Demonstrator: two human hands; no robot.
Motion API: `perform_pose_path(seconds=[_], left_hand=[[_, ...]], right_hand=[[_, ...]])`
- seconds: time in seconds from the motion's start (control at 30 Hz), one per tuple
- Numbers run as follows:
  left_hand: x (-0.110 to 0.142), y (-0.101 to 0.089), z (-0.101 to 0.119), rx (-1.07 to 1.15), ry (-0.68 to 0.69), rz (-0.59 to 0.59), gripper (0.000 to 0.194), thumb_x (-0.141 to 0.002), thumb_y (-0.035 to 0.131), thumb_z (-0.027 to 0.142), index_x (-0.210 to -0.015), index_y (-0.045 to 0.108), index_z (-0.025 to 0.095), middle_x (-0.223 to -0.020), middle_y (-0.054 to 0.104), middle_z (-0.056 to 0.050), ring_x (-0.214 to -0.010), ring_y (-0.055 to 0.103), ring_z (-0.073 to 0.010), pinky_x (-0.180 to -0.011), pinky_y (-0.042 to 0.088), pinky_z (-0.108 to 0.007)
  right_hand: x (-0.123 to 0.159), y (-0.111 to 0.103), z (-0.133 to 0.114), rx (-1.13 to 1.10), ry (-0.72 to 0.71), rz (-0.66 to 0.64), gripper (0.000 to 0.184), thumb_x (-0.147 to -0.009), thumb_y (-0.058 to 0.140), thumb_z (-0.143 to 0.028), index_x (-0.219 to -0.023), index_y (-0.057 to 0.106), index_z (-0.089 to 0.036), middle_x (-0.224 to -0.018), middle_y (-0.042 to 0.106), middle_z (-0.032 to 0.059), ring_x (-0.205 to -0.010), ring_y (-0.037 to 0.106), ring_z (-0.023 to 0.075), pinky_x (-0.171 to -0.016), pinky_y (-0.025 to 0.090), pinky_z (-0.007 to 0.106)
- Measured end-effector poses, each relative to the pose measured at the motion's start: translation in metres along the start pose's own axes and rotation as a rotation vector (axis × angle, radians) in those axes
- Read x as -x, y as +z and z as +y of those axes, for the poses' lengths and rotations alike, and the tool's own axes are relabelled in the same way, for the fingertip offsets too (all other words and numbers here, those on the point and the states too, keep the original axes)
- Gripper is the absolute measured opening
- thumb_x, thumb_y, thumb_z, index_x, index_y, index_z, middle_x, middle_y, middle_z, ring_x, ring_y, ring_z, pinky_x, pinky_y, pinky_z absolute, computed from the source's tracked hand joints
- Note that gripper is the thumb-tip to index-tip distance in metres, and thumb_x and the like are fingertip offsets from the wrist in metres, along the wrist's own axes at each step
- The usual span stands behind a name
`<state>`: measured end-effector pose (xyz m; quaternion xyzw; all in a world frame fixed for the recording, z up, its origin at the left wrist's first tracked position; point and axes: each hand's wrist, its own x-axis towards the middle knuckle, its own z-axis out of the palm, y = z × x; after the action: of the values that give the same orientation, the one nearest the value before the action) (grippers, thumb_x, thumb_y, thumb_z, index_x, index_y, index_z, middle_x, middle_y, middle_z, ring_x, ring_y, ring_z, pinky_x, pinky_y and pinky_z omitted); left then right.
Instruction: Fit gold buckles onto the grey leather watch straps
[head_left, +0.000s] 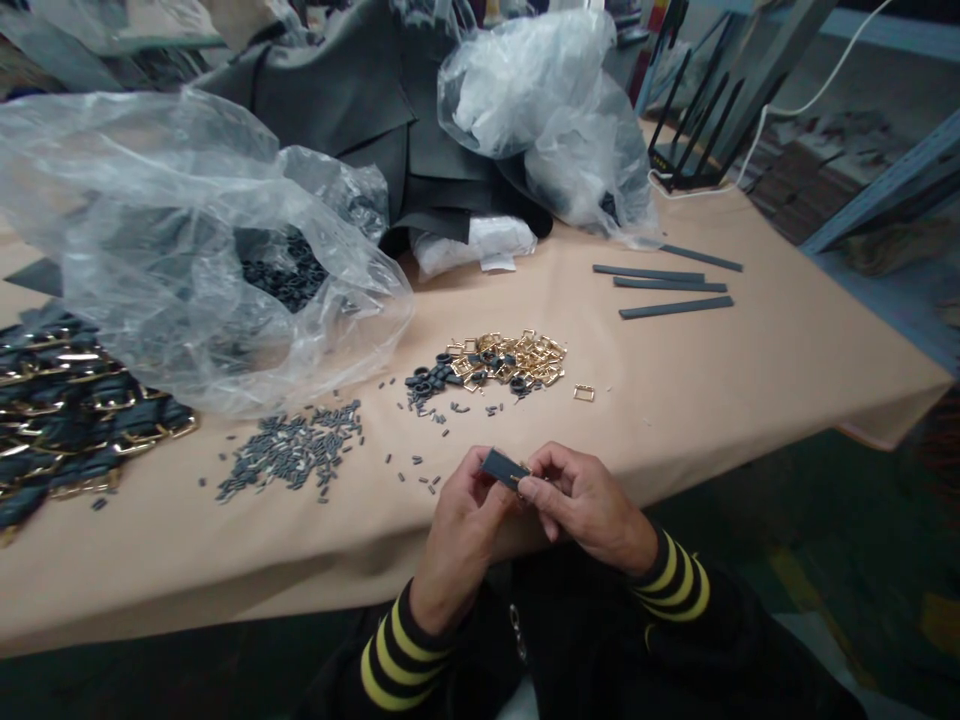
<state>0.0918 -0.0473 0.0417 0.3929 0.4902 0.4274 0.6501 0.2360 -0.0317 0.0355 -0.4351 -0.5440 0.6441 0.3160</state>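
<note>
Near the table's front edge, my left hand (466, 520) is closed on a short dark grey strap (501, 467). My right hand (589, 505) pinches the strap's right end, where a bit of gold metal shows; the fingers hide most of it. Beyond my hands lies a heap of gold buckles (525, 355) with dark strap loops (429, 378) at its left side. One single gold buckle (583, 393) sits apart to the right. Small dark pieces (292, 450) are piled to the left of my hands, a few scattered closer.
Finished-looking straps with gold buckles (82, 410) cover the far left. A clear plastic bag (180, 260) holds dark loops. Another plastic bag (540, 90) and dark sheet material (330, 90) stand behind. Several grey strips (675, 308) and a black router (690, 165) are at the right.
</note>
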Motion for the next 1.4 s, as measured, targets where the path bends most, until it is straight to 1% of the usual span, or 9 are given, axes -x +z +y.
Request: perform_pose_path(seconds=[0.1,0.27,0.37,0.57,0.77,0.93,1.2,1.3,1.4], left_hand=[[0.004,-0.009,0.005,-0.176,0.048,-0.035,0.009,-0.081,0.054,0.025,-0.082,0.056,0.017,-0.077,0.053,0.000,-0.075,0.047,-0.0118,-0.072,0.039,-0.023],[0.003,-0.011,0.002,-0.025,-0.012,0.035,0.018,-0.081,0.052,0.031,-0.077,0.059,0.014,-0.069,0.056,-0.001,-0.068,0.052,-0.0125,-0.067,0.043,-0.024],[0.001,-0.006,-0.002,0.036,-0.012,0.084,0.017,-0.080,0.053,0.030,-0.078,0.059,0.014,-0.070,0.058,-0.002,-0.065,0.053,-0.0115,-0.064,0.044,-0.024],[0.002,-0.001,-0.005,0.047,0.008,0.222,0.018,-0.076,0.058,0.031,-0.077,0.061,0.014,-0.069,0.060,-0.002,-0.063,0.055,-0.0115,-0.062,0.046,-0.023],[0.003,0.000,-0.008,0.112,0.022,0.233,0.017,-0.078,0.055,0.032,-0.079,0.058,0.014,-0.071,0.062,-0.001,-0.064,0.058,-0.0111,-0.064,0.047,-0.023],[0.003,-0.003,-0.006,-0.074,0.030,0.222,0.016,-0.081,0.051,0.032,-0.080,0.057,0.017,-0.072,0.063,0.000,-0.068,0.058,-0.0117,-0.068,0.045,-0.024],[0.000,-0.001,-0.014,-0.335,0.107,0.255,0.012,-0.072,0.062,0.026,-0.078,0.055,0.017,-0.071,0.057,0.001,-0.066,0.053,-0.0128,-0.062,0.041,-0.023],[-0.002,-0.004,-0.014,-0.264,0.089,0.245,0.014,-0.072,0.062,0.026,-0.079,0.055,0.017,-0.071,0.056,0.001,-0.068,0.052,-0.0132,-0.063,0.042,-0.024],[-0.003,-0.008,-0.010,-0.092,0.027,0.131,0.015,-0.074,0.061,0.027,-0.080,0.053,0.015,-0.069,0.055,0.001,-0.067,0.052,-0.0123,-0.064,0.042,-0.024]], right_hand=[[0.000,-0.001,-0.003,0.093,-0.004,0.008,0.013,-0.082,0.052,-0.028,-0.077,0.046,-0.017,-0.059,0.054,-0.0038,-0.046,0.051,0.0071,-0.047,0.040,0.019],[0.002,0.005,-0.004,0.265,-0.147,0.143,0.014,-0.081,0.051,-0.019,-0.092,0.043,-0.021,-0.070,0.059,-0.0017,-0.062,0.059,0.0119,-0.061,0.045,0.024],[0.002,0.007,-0.004,0.378,-0.242,0.154,0.007,-0.081,0.050,-0.017,-0.088,0.050,-0.020,-0.075,0.060,0.0002,-0.069,0.058,0.0130,-0.067,0.044,0.024],[0.001,0.004,-0.008,0.462,-0.229,0.158,0.005,-0.081,0.051,-0.016,-0.082,0.056,-0.018,-0.073,0.061,0.0002,-0.067,0.057,0.0123,-0.064,0.042,0.023],[0.000,0.003,-0.009,0.470,-0.172,0.140,0.005,-0.080,0.051,-0.016,-0.081,0.055,-0.019,-0.070,0.059,-0.0008,-0.064,0.055,0.0121,-0.062,0.041,0.023],[-0.001,0.001,-0.010,0.488,-0.112,0.126,0.004,-0.079,0.050,-0.016,-0.078,0.053,-0.019,-0.068,0.058,-0.0013,-0.062,0.053,0.0120,-0.060,0.040,0.022],[-0.002,0.003,-0.011,0.632,-0.145,0.138,0.006,-0.077,0.052,-0.014,-0.072,0.053,-0.019,-0.069,0.055,-0.0008,-0.065,0.051,0.0129,-0.062,0.038,0.024],[-0.002,0.001,-0.012,0.529,-0.134,0.115,0.004,-0.077,0.053,-0.015,-0.078,0.054,-0.019,-0.072,0.056,-0.0008,-0.068,0.053,0.0128,-0.064,0.041,0.024],[-0.002,-0.003,-0.012,0.279,-0.067,0.022,0.011,-0.079,0.054,-0.018,-0.089,0.051,-0.019,-0.078,0.057,-0.0004,-0.069,0.056,0.0117,-0.062,0.044,0.023]])
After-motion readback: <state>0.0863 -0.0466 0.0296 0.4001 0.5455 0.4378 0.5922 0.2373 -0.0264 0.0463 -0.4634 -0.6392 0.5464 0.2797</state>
